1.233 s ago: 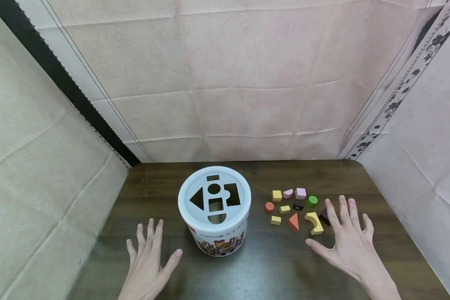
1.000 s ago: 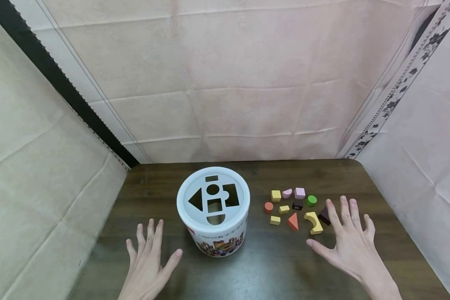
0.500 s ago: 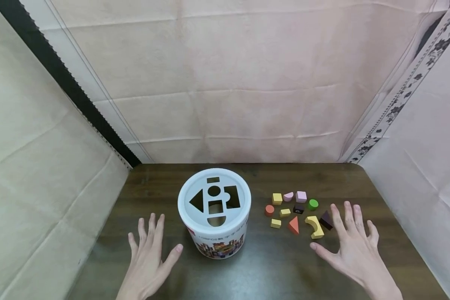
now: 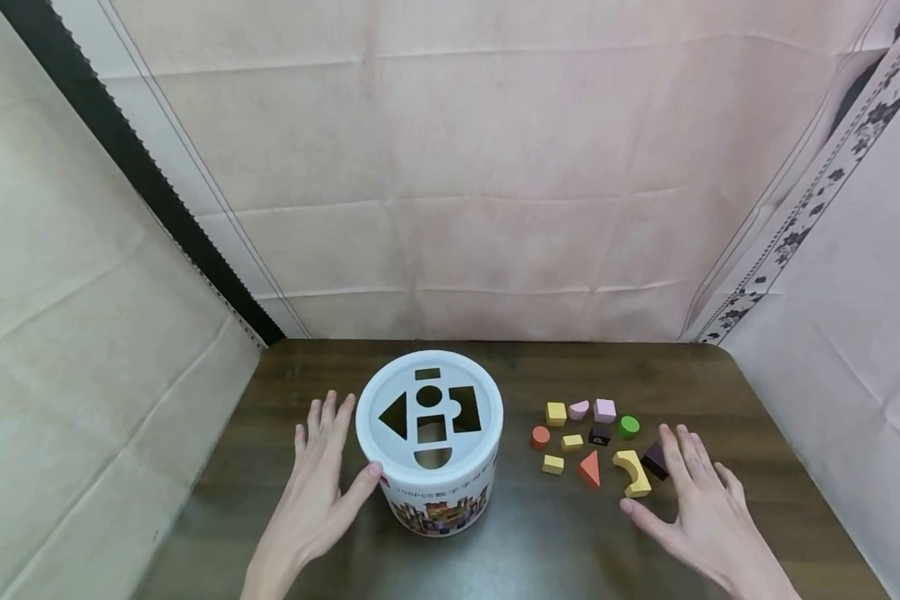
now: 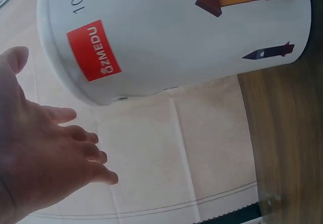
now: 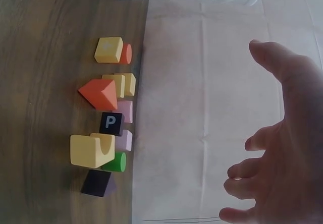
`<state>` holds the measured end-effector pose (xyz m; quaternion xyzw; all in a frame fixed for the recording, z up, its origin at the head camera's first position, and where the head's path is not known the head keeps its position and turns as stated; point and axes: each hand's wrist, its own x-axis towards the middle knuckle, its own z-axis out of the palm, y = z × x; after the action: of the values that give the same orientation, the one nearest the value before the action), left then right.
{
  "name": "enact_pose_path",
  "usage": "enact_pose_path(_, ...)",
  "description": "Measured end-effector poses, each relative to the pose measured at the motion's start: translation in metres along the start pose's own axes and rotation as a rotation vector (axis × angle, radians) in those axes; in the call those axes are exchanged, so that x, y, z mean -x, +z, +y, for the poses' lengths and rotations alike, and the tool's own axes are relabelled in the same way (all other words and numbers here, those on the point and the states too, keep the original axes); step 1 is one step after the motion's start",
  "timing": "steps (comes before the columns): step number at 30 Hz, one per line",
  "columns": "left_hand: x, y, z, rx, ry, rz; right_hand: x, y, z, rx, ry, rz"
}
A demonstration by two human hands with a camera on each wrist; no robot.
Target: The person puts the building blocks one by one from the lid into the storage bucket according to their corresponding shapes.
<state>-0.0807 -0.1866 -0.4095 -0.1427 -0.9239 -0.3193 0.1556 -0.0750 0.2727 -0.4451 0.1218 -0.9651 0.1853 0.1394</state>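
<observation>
A white bucket (image 4: pixel 450 500) with a light blue lid (image 4: pixel 390 450) stands upright on the table; the lid has cut-outs shaped as a triangle, circle, rectangles and a half circle. My left hand (image 4: pixel 315 479) is at the bucket's left side, fingers spread, thumb tip right at the lid's rim in the head view. In the left wrist view, the bucket's red label (image 5: pixel 94 50) faces that hand. My right hand (image 4: pixel 708 517) hovers with straight fingers just right of the yellow arch block (image 4: pixel 633 472) and a dark block (image 4: pixel 656 460), holding nothing.
Right of the bucket lie a red triangular block (image 4: pixel 589 469), a green cylinder (image 4: pixel 629 427), a red round block (image 4: pixel 540 437), a lilac cube (image 4: pixel 604 410), a black block marked P (image 6: pixel 111 123) and several yellow blocks (image 4: pixel 556 413). Pale cloth (image 4: pixel 495 192) walls off the table's back and sides.
My left hand has moved up and right to the bucket's side. My right hand has shifted slightly lower in view with its fingers closer together. The blocks stay where they lay.
</observation>
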Motion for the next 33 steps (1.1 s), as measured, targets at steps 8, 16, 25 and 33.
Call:
enact_pose_path(8,-0.006,0.008,-0.009,0.11,-0.023,-0.035,0.004,0.006,0.001,0.005,0.009,-0.051)
enact_pose_path(16,-0.006,0.021,-0.015,0.219,0.078,0.096,0.004,0.012,0.01,-0.027,-0.026,-0.03)
enact_pose_path(25,-0.01,0.033,-0.02,0.294,0.148,0.191,-0.001,0.019,0.037,-0.025,-0.103,0.024)
enact_pose_path(33,-0.012,0.043,-0.021,0.336,0.189,0.264,-0.013,0.028,0.08,-0.006,-0.207,0.017)
